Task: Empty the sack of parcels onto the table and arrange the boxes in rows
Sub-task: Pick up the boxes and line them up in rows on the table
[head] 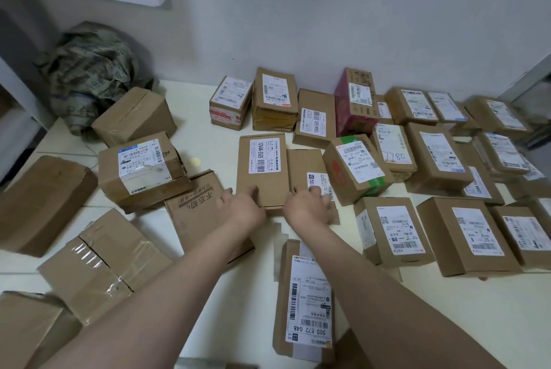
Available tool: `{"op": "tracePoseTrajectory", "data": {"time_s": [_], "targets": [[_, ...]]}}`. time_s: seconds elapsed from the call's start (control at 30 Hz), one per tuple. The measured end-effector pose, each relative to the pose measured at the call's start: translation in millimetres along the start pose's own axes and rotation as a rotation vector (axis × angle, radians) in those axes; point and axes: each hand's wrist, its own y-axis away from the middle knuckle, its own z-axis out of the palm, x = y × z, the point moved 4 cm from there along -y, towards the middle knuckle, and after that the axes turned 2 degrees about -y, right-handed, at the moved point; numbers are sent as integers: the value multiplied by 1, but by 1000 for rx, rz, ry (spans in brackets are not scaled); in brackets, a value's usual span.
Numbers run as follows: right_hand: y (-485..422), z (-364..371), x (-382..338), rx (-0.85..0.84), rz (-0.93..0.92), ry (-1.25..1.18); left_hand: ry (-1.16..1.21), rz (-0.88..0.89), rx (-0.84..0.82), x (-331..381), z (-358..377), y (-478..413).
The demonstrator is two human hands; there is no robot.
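The left hand (241,204) pinches the near edge of the 12V4A box (261,169) at twelve o'clock. The right hand (307,206) lies flat-fingered on the neighbouring box (305,167). The crumpled sack (89,76) sits at ten o'clock.

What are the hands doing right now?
Left hand: grips the flat box at its near corner.
Right hand: open, fingers pressing the neighbouring box.
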Motion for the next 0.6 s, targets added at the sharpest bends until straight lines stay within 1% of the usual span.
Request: {"op": "tracePoseTrajectory", "data": {"time_s": [0.07,0.1,0.2,0.3,0.37,0.4,0.47,0.53,0.57,0.6], "targets": [[0,10,8,-80,113,-1,-33,9,-23,0,5,2],[-2,16,10,-125,112,4,-35,18,-21,1,8,3],[-11,26,11,-155,-51,-9,2,14,23,6,13,6],[-11,12,12,-131,-181,-171,25,-27,81,14,16,4],[-8,0,18,-143,-224,-312,21,-56,115,18,18,2],[-7,-6,23,-119,-238,-334,14,-51,135,21,20,1],[-10,-22,34,50,-280,-269,-68,39,180,29,22,-1],[-16,-39,41,213,-280,-234,-214,177,154,38,26,-3],[-20,-48,44,257,-279,-246,-271,227,125,42,28,-5],[-26,-53,46,260,-285,-260,-299,249,102,44,29,-7]]}}
